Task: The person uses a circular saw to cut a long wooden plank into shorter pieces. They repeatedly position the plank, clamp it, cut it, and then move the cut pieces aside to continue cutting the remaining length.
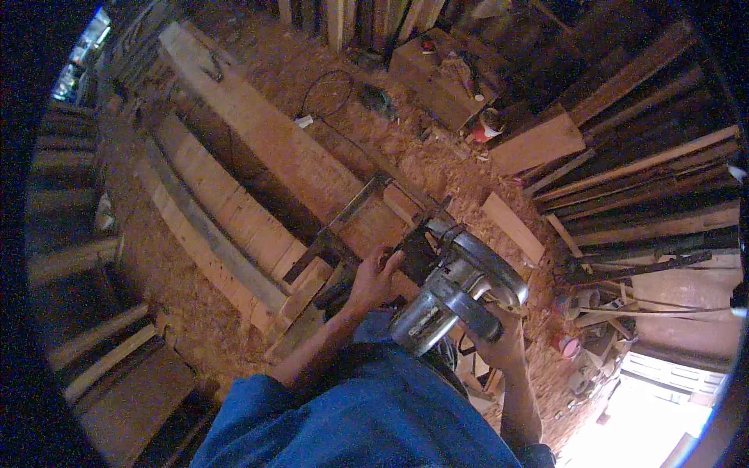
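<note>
The person's right hand [505,343] wraps around the handle of a silver-and-black metal power tool [425,316], whose rounded motor body lies between both hands. The left hand [377,279] is just left of the tool with bent fingers; whether they grip anything cannot be told. Beyond the left hand are a dark metal frame [343,214] and a long, flat brown wooden plank [300,160].

A silver and black power tool [448,287] is held aslant.
</note>
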{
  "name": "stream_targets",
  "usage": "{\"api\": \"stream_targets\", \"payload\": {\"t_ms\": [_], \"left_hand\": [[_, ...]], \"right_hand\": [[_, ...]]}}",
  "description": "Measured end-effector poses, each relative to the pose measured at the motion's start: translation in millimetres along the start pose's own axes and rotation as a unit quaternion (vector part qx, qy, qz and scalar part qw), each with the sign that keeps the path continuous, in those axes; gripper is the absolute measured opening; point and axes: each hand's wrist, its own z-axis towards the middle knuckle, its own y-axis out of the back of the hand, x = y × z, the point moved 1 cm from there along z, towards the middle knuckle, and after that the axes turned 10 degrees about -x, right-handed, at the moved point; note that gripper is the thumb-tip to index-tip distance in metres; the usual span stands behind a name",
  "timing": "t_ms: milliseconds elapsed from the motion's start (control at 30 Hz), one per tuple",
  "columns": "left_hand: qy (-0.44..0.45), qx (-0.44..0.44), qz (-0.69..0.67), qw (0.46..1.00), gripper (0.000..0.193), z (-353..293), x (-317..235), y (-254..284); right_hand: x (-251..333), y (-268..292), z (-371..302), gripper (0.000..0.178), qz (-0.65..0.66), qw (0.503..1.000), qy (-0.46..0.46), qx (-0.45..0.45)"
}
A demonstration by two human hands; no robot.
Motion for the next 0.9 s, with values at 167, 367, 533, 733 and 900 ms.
{"api": "stream_targets", "payload": {"t_ms": [167, 367, 533, 733, 900], "left_hand": [[-0.011, 0.003, 0.024, 1.0, 0.05, 3.8, -0.3, 9.5], [-0.061, -0.029, 0.067, 0.995, 0.05, 4.6, 1.7, 14.3], [-0.017, -0.011, 0.064, 0.998, 0.049, 8.2, 1.2, 14.9], [-0.021, -0.015, 0.021, 0.999, 0.046, 15.7, -3.0, 16.9], [-0.042, -0.028, 0.018, 0.999, 0.044, 22.3, -8.8, 15.4]], "right_hand": [[1.2, -8.4, -0.3, 0.03, -0.008, 1.0, 0.007, -0.012], [5.0, -11.2, -1.1, 0.034, -0.013, 0.998, -0.048, 0.03], [3.0, -13.4, -4.6, 0.045, -0.046, 0.992, -0.117, 0.015], [-5.3, -19.8, -1.3, 0.052, -0.016, 1.0, -0.022, -0.015], [-1.6, -14.9, 12.4, 0.051, -0.008, 0.997, -0.064, 0.038]]}}
